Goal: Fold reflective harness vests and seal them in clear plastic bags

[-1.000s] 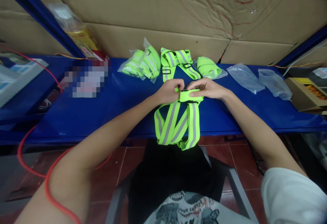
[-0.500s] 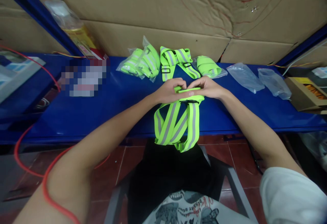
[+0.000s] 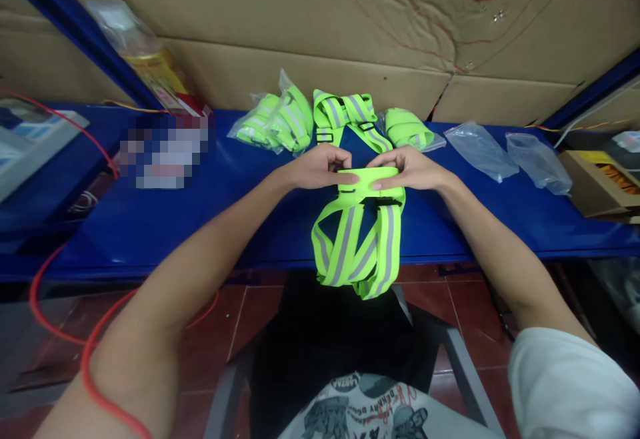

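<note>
A neon-yellow reflective strap bundle [image 3: 371,182] is held between my two hands at the blue table's front edge. My left hand [image 3: 323,167] pinches its left end, thumb on top and fingers curled behind. At the right end my right hand [image 3: 411,168] grips it the same way. Striped loops [image 3: 350,245] hang from the bundle over the table edge, with a dark buckle near the top right. Just behind my hands lies another loose reflective harness [image 3: 345,115] with black buckles.
Bagged neon straps [image 3: 280,122] lie at the back left, another bagged one [image 3: 407,130] right of the loose harness. Two clear bags [image 3: 483,152] and an open carton [image 3: 595,185] are on the right. A wrapped bottle [image 3: 145,59] stands back left; a red hose [image 3: 90,359] crosses my left arm.
My hands have moved slightly apart, and the top band now shows flat between them. The hanging loops have shifted a little to the right.
</note>
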The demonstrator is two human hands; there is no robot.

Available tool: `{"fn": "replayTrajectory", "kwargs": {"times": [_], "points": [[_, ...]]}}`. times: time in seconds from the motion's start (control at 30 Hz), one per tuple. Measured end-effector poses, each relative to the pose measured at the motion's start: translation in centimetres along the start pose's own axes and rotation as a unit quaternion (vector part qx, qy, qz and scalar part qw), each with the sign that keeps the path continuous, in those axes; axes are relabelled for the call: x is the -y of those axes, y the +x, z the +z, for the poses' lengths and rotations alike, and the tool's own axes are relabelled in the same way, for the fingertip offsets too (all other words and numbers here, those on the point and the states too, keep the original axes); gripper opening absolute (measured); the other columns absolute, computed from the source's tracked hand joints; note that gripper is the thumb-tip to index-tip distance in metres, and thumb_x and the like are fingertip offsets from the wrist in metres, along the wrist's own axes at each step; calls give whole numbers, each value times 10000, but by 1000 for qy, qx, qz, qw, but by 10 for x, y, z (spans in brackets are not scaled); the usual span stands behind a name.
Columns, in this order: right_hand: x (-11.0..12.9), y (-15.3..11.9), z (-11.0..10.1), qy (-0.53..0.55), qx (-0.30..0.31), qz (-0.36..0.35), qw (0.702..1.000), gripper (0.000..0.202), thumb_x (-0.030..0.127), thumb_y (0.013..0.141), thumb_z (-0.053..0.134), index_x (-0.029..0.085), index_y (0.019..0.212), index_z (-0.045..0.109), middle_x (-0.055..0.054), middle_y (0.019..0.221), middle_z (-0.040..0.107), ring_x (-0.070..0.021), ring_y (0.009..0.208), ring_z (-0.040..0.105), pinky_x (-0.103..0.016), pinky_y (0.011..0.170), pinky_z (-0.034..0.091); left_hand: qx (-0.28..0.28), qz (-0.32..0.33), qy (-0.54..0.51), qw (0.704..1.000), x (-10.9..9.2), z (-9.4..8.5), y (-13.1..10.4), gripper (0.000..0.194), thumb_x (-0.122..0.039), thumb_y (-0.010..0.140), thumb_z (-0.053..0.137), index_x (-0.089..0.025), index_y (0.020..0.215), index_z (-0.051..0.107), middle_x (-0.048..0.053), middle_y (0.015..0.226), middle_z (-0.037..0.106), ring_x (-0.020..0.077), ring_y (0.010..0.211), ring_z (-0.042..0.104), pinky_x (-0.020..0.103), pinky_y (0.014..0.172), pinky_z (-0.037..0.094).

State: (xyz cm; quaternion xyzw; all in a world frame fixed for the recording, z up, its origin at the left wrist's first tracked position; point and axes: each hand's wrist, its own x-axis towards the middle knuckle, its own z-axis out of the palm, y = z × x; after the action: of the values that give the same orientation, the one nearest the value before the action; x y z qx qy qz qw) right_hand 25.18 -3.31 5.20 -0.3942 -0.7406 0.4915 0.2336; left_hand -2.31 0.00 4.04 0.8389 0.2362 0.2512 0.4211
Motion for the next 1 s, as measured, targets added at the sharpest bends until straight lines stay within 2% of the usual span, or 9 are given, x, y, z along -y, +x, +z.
{"fn": "replayTrajectory", "kwargs": {"times": [0.07, 0.17, 0.33, 0.47, 0.6, 0.67, 0.73, 0.87, 1.0], "points": [[2, -1, 1, -34, -13, 5, 999, 528, 571, 636, 1040, 177, 938, 860, -24, 826, 798, -142, 666, 620, -282, 607, 474, 6, -3, 27, 1000, 0, -3, -2, 548, -596, 813, 930, -196, 660, 587, -48, 589, 479, 88, 544, 402, 247, 525, 293], [3, 0, 3, -122, -52, -13, 991, 514, 620, 663, 1016, 162, 814, 836, -7, 709, 720, -138, 641, 548, -295, 595, 389, -4, -9, 54, 999, 0, -5, -4, 492, -525, 823, 919, -207, 694, 567, -59, 579, 491, 82, 497, 431, 238, 485, 278], [-3, 3, 3, -267, -184, -106, 940, 464, 642, 773, 964, 199, 831, 840, -23, 714, 647, -205, 758, 543, -352, 737, 389, -51, -80, -7, 995, 4, 2, -4, 457, -510, 856, 905, -252, 864, 528, -75, 538, 582, 163, 413, 627, 247, 411, 392], [-7, 2, 2, -310, -241, -110, 913, 457, 650, 757, 982, 224, 826, 830, -30, 684, 543, -254, 819, 513, -374, 777, 392, -63, -93, -57, 992, 8, 9, -1, 487, -478, 881, 900, -270, 894, 459, -81, 519, 591, 225, 465, 721, 276, 416, 499], [-4, 1, 3, -285, -201, -73, 934, 490, 690, 879, 871, 212, 870, 766, -12, 716, 583, -203, 737, 481, -358, 713, 351, -71, -93, -107, 987, 13, 11, 1, 547, -514, 865, 931, -266, 913, 446, -88, 580, 582, 231, 510, 753, 297, 438, 578], [-2, 1, 3, -242, -169, -66, 953, 527, 729, 957, 764, 210, 889, 703, 1, 752, 591, -171, 692, 466, -347, 671, 334, -76, -94, -139, 983, 14, 9, 0, 571, -527, 848, 955, -256, 933, 460, -69, 671, 630, 211, 530, 758, 295, 458, 605], [-2, 2, 3, -205, -142, -71, 966, 574, 779, 975, 706, 212, 898, 660, 6, 775, 579, -159, 681, 468, -339, 650, 334, -80, -102, -153, 980, 15, 6, 0, 565, -509, 831, 983, -240, 960, 503, -34, 793, 693, 177, 550, 757, 286, 485, 626], [-6, 4, 0, -166, -120, -50, 978, 642, 836, 861, 809, 232, 834, 594, 25, 716, 523, -146, 651, 430, -326, 605, 302, -71, -128, -122, 982, 13, 1, -1, 521, -480, 804, 1013, -205, 905, 583, 7, 796, 705, 158, 570, 740, 290, 515, 653], [-10, 4, -1, -86, -120, -30, 989, 663, 767, 752, 943, 258, 782, 520, 36, 678, 512, -143, 642, 429, -312, 578, 288, -78, -117, -113, 984, 11, 3, 0, 552, -482, 739, 1037, -184, 787, 576, 44, 907, 720, 137, 631, 726, 288, 514, 669]]}}
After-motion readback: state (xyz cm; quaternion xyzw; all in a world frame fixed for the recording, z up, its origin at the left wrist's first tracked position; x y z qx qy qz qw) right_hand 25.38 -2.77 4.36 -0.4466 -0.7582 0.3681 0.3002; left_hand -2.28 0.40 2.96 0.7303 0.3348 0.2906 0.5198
